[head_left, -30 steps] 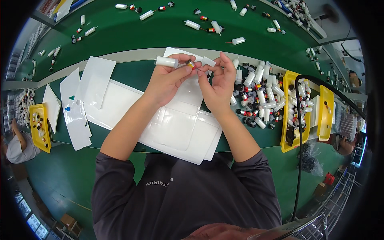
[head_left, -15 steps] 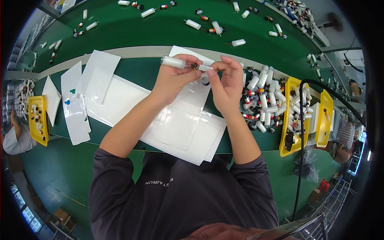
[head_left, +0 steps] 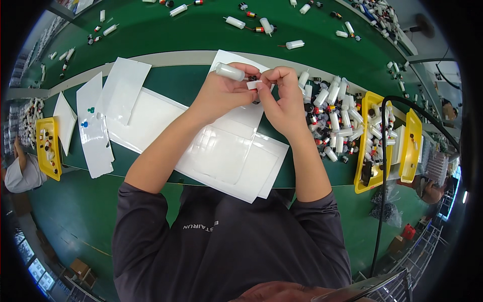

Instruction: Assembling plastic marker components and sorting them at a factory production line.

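Your left hand (head_left: 221, 93) is up over the green tabletop (head_left: 166, 32), and its grip is closed around a white cylinder (head_left: 230, 71), which sticks out to the left past your fingers. That cylinder lies tilted, its dark end pointing in toward your other hand. Your right hand (head_left: 284, 103) sits right against the left, fingertips pinched shut on a small white strip (head_left: 254, 84) held between the two hands, just at the cylinder's dark end. Whether the strip touches the cylinder, I cannot tell.

Compared with half a second back, not much has shifted: both hands are still joined in the same spot above the far edge of the white sheets (head_left: 221, 156), and the cylinder still points the same way. A second ago your hands sat a touch lower and further apart; now they have closed in together. The strip shows more plainly between your fingertips than it did.

Below your wrists the stacked white sheets lie flat, the top one carrying a clear blister tray (head_left: 221, 153). To your right, a heap of white cylinders (head_left: 332, 118) with red and black bits lies on the tabletop, just beside a yellow tray (head_left: 363, 146); a second yellow tray (head_left: 410, 146) stands further right. On your left, a long white sheet bears two small coloured pieces (head_left: 88, 117), and another yellow tray (head_left: 49, 148) rests near the edge. More loose cylinders are scattered across the far side of the tabletop.
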